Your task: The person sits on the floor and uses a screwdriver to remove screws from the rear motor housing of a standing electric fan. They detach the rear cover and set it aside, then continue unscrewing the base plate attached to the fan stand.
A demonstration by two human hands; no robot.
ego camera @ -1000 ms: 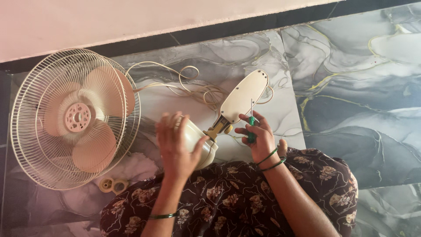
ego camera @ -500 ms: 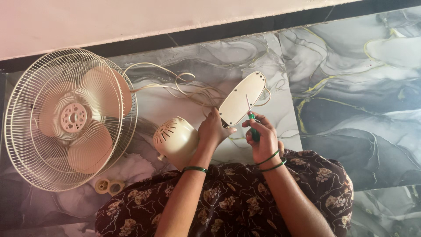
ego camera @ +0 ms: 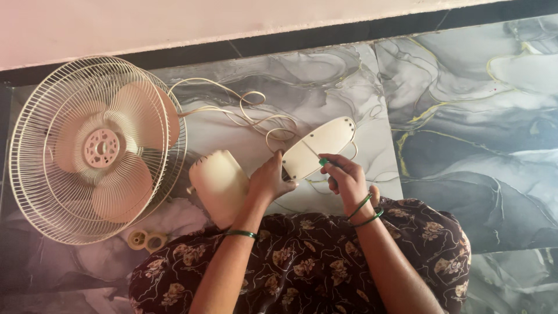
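A cream fan lies taken apart on the marble floor. My left hand [ego camera: 268, 179] grips the neck where the motor housing [ego camera: 218, 185] meets the oval base plate [ego camera: 318, 147]. My right hand [ego camera: 346, 180] is closed around a green-handled screwdriver [ego camera: 324, 162], whose tip rests against the underside of the base plate. The round wire cage with its three blades [ego camera: 96, 148] lies flat to the left, touching the housing's far side.
A cream power cord [ego camera: 244, 110] loops on the floor behind the base plate. Two small round cream parts [ego camera: 148, 239] lie near my knee at the left. A pale wall with a dark skirting [ego camera: 290, 38] runs along the far edge. My flowered dress covers my lap.
The base plate has tilted down toward level and the motor housing has turned. My right hand has swung the screwdriver from upright to lying against the plate. My left hand stays on the neck.
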